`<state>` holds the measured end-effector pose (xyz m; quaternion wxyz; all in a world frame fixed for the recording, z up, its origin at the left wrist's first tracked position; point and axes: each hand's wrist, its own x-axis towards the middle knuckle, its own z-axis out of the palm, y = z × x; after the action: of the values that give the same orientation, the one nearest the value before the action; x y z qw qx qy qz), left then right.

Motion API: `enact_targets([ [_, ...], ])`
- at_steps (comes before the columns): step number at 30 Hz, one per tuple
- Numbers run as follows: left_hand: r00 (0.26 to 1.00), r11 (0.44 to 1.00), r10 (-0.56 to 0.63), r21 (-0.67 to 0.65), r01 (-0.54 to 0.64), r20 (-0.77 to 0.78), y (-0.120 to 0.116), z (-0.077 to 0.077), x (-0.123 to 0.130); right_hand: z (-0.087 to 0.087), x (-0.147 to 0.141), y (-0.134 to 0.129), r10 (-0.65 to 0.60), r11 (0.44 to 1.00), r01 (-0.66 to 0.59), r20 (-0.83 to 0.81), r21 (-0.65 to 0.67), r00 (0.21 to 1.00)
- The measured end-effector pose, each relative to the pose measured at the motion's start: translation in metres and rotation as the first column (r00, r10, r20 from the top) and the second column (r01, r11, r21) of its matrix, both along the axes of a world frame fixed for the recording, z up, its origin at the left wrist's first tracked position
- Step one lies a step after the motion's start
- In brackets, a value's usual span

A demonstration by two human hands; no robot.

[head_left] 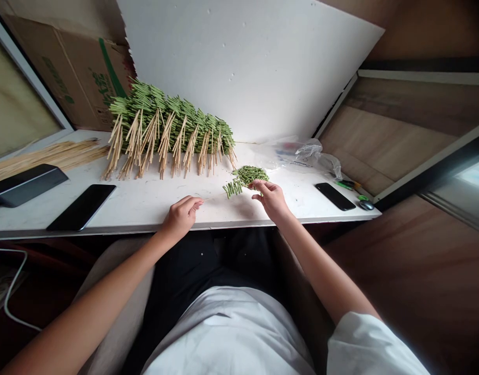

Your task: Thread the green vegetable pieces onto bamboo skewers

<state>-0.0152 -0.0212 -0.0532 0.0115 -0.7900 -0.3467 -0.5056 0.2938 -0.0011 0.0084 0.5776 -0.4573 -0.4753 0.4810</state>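
My left hand (pixel 184 212) is closed in a pinch at the near end of a thin bamboo skewer, just above the table's front edge. Several cut green bean pieces (pixel 233 188) sit side by side across the skewer's far end. To their right, my right hand (pixel 271 199) curls its thumb and fingers together near the skewer's tip. What these fingertips hold is too small to make out. Just behind them lies a small heap of loose cut green beans (pixel 252 174), partly covered by the right hand.
Filled green bean skewers (pixel 172 125) are stacked behind my left hand, sticks facing me. Bare bamboo skewers (pixel 67 154) lie at the left, near a phone (pixel 82 207) and a black device (pixel 32 185). At the right are another phone (pixel 335 196), plastic bags (pixel 302 153) and a mouse (pixel 366 204).
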Motion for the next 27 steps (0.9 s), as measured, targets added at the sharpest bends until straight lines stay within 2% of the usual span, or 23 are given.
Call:
enact_targets([
  [8,1.0,1.0,0.015,0.02,-0.015,-0.005,0.001,-0.001,0.0,-0.01,-0.011,-0.004,-0.038,0.995,0.038,-0.009,0.087,0.999],
  [12,1.0,1.0,0.013,0.007,-0.013,-0.009,0.001,-0.002,0.0,-0.014,-0.021,-0.01,-0.093,0.985,0.084,0.055,0.151,0.994],
  [18,1.0,1.0,0.012,-0.025,-0.012,-0.006,0.0,0.0,0.0,-0.022,-0.036,-0.016,-0.086,0.987,0.071,0.102,0.145,0.991],
  [23,0.999,0.997,0.032,-0.064,-0.032,0.007,0.0,0.003,0.002,-0.013,-0.032,-0.015,-0.071,0.99,0.051,0.147,0.134,0.987],
  [27,0.998,0.996,0.064,-0.071,-0.062,0.022,0.0,0.003,0.003,-0.002,-0.01,0.0,-0.103,0.988,0.084,0.15,0.131,0.983],
])
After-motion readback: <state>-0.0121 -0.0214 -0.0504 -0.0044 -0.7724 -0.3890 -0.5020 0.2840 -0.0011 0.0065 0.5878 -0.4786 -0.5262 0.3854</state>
